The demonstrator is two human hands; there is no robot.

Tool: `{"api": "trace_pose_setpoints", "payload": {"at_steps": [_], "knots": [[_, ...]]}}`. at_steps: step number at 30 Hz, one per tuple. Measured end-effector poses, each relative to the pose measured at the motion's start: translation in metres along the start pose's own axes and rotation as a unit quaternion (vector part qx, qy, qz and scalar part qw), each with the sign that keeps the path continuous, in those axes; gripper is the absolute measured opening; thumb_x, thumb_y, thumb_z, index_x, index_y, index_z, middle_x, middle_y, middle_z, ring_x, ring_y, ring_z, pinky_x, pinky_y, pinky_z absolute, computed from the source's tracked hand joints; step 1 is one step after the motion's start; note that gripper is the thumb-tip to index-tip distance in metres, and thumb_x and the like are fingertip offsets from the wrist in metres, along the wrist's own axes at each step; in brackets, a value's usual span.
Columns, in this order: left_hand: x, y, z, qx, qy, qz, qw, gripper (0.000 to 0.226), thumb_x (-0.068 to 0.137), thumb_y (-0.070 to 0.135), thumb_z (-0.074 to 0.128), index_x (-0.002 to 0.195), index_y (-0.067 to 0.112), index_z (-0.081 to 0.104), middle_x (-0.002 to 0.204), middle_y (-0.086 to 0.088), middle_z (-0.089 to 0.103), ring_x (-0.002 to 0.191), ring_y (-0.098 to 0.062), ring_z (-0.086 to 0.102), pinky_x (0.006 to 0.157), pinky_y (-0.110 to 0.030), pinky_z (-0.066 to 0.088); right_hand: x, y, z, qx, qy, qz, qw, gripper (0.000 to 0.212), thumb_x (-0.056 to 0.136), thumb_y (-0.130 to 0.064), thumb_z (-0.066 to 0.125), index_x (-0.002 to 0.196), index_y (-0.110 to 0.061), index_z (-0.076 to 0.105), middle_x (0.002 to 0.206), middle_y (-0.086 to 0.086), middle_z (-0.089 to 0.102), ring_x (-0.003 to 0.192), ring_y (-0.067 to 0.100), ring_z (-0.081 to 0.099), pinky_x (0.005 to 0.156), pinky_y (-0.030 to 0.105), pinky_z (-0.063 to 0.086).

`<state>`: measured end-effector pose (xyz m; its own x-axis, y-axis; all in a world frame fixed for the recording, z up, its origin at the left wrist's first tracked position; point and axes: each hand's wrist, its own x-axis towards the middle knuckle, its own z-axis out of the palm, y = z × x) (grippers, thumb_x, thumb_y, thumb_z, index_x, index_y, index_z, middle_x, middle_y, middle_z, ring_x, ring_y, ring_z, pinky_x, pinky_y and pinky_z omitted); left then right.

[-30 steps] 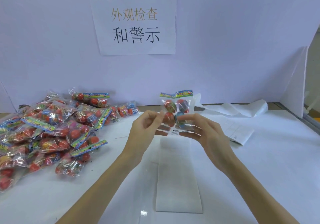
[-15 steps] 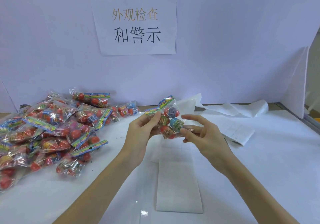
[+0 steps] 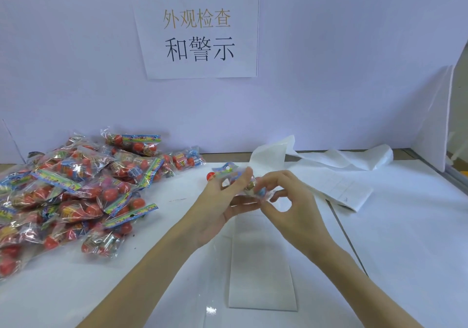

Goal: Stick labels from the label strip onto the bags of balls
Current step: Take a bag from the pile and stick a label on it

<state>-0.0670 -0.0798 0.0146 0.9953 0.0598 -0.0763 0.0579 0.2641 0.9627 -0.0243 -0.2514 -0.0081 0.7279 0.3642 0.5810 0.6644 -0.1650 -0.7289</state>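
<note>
My left hand [image 3: 217, 208] grips a small clear bag of balls [image 3: 229, 175] with a bright header card, tipped over toward the left above the table. My right hand [image 3: 286, 201] has its fingertips on the bag's right end, thumb and forefinger curled together there; whether it pinches the bag or a label is unclear. The bag is blurred and partly hidden by both hands. A white label strip [image 3: 260, 264] lies flat on the table under my hands, running toward me. A large pile of bags of balls [image 3: 76, 191] covers the table's left side.
A sheet of printed labels [image 3: 347, 191] lies to the right of my hands. Crumpled white backing paper [image 3: 342, 158] trails along the back edge. A white wall with a paper sign [image 3: 197, 28] closes the back; an upright white board [image 3: 433, 122] stands at the right.
The bag has dropped from upright at chest height and tipped over to the left. Both hands have moved lower and closer together around it.
</note>
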Motion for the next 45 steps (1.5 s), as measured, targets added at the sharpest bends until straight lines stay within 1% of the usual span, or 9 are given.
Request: {"api": "trace_pose_setpoints", "payload": {"at_steps": [5,8,11,17,21,26,32,37,45], "knots": [[0.002,-0.002,-0.007,0.006,0.001,0.050,0.999,0.031,0.101,0.016,0.064,0.128,0.000,0.066,0.117,-0.020,0.075,0.109,-0.035,0.073,0.091,-0.040,0.062,0.000,0.001,0.000,-0.018,-0.011,-0.032,0.999,0.031,0.085,0.003,0.080,0.102,-0.022,0.072,0.108,-0.007,0.065,0.101,0.017,0.065,0.080,0.028,0.055],[0.004,-0.004,-0.007,0.019,0.006,0.052,0.998,0.036,0.101,0.024,0.067,0.133,0.006,0.062,0.119,-0.018,0.074,0.112,-0.036,0.072,0.094,-0.045,0.061,0.000,0.000,0.001,-0.019,0.004,-0.039,0.999,0.030,0.090,-0.002,0.078,0.111,-0.021,0.071,0.110,-0.008,0.066,0.101,0.016,0.067,0.081,0.025,0.057],[0.004,-0.004,-0.007,0.025,0.033,0.051,0.998,0.060,0.088,0.046,0.076,0.137,0.018,0.055,0.125,-0.014,0.072,0.113,-0.029,0.072,0.097,-0.045,0.058,0.000,-0.003,0.003,0.072,0.063,0.051,0.994,0.019,0.097,-0.006,0.073,0.107,-0.022,0.070,0.106,-0.008,0.073,0.098,0.019,0.072,0.079,0.026,0.061],[0.013,-0.014,-0.011,-0.023,0.089,0.111,0.990,0.074,0.089,0.012,0.080,0.146,0.029,0.036,0.106,-0.014,0.077,0.086,-0.030,0.077,0.075,-0.037,0.062,0.008,0.000,-0.003,0.274,0.045,0.218,0.936,0.014,0.105,-0.013,0.061,0.112,-0.005,0.071,0.100,0.009,0.080,0.091,0.028,0.079,0.083,0.034,0.065],[0.016,-0.013,-0.025,0.153,0.162,0.232,0.947,0.072,0.104,0.003,0.056,0.144,0.058,0.031,0.085,-0.007,0.069,0.065,-0.028,0.069,0.064,-0.038,0.063,0.007,0.022,-0.009,0.016,0.053,0.161,0.985,0.024,0.101,-0.018,0.067,0.123,-0.026,0.067,0.114,-0.012,0.074,0.107,0.005,0.069,0.091,0.020,0.056],[0.018,-0.012,-0.036,0.326,0.212,0.250,0.886,0.043,0.102,-0.004,0.046,0.088,0.024,0.074,0.105,-0.010,0.054,0.075,-0.029,0.069,0.073,-0.039,0.063,0.004,0.042,-0.012,-0.158,-0.140,0.109,0.971,0.066,0.098,-0.019,0.070,0.155,-0.037,0.041,0.155,-0.020,0.041,0.144,-0.001,0.033,0.118,0.019,0.023],[0.016,-0.019,-0.029,0.396,0.195,0.251,0.862,0.025,0.094,0.008,0.072,0.114,0.023,0.072,0.126,0.002,0.037,0.090,-0.021,0.064,0.097,-0.031,0.054,0.008,0.047,-0.009,-0.097,-0.033,0.110,0.989,0.030,0.095,-0.004,0.070,0.120,-0.022,0.068,0.110,-0.009,0.070,0.102,0.001,0.061,0.089,0.015,0.046],[0.016,-0.031,-0.023,0.413,0.143,0.228,0.870,0.041,0.091,0.027,0.079,0.130,0.025,0.068,0.133,0.010,0.029,0.111,-0.001,0.052,0.098,-0.011,0.044,0.011,0.043,-0.010,-0.021,-0.005,0.123,0.992,0.027,0.095,-0.002,0.069,0.106,-0.026,0.072,0.104,-0.017,0.074,0.101,0.003,0.067,0.087,0.012,0.049],[0.017,-0.028,-0.017,0.345,0.155,0.229,0.897,0.010,0.096,0.016,0.074,0.094,0.026,0.072,0.110,0.003,0.045,0.083,0.000,0.057,0.084,-0.011,0.048,0.011,0.033,-0.014,-0.031,-0.018,0.067,0.997,0.030,0.095,-0.004,0.068,0.109,-0.031,0.069,0.108,-0.020,0.072,0.105,0.005,0.066,0.089,0.013,0.048]]}}
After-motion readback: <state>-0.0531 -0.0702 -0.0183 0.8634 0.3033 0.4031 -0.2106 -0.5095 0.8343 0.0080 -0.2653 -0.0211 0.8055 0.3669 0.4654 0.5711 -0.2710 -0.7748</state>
